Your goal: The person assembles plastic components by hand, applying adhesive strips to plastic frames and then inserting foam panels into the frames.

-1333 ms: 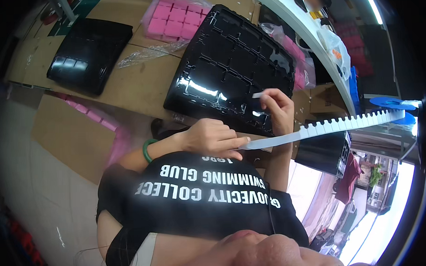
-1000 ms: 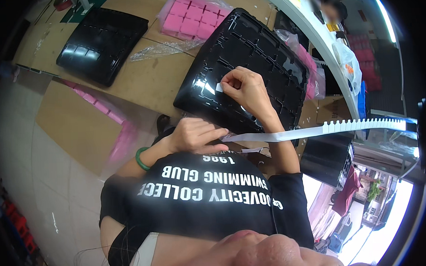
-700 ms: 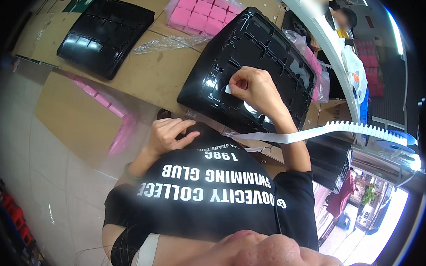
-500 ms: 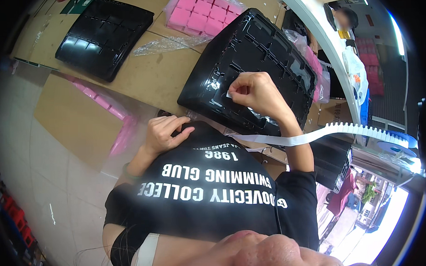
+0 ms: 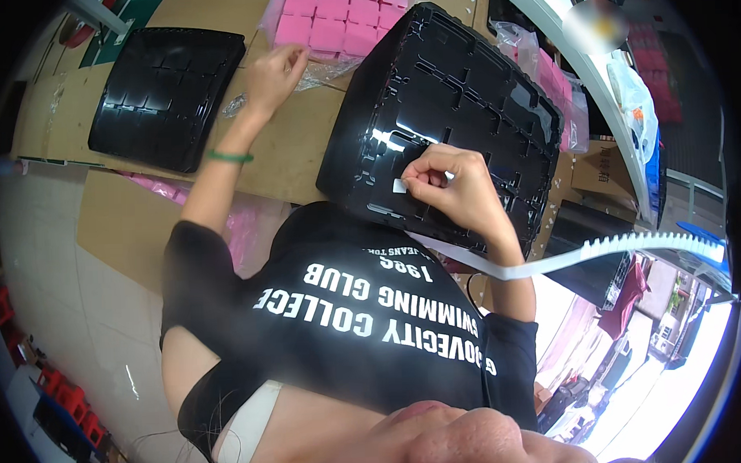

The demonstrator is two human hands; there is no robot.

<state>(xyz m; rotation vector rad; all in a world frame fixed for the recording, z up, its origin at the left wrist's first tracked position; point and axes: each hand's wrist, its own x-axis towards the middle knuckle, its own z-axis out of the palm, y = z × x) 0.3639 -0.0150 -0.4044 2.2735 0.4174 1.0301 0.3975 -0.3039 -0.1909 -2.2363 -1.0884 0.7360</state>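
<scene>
A pile of black plastic trays (image 5: 346, 122) with molded cross-shaped ridges stands on the table before me. My right hand (image 5: 454, 184) is over its top near the front edge, thumb and finger pinching a small white tab (image 5: 399, 185). Stretched forward to the left of the pile, my left hand (image 5: 275, 78) has its fingers curled together beside the pink block pack (image 5: 343, 24). Whether anything small is inside those fingers is hidden. A white notched strip (image 5: 543, 265) runs across my right forearm toward the pile's front.
Another black tray (image 5: 170, 96) lies on the brown tabletop (image 5: 262, 166) at the left. Clear plastic wrap (image 5: 324, 76) is by the pink pack. A blue reel (image 5: 701, 232) sits at the strip's far right end. A person (image 5: 596, 24) is behind the white curved frame (image 5: 569, 78).
My left hand has gone from beside my shirt forward and up, to the pink pack. My right hand keeps its pinch on the white tab over the trays, and the view has shifted slightly.
</scene>
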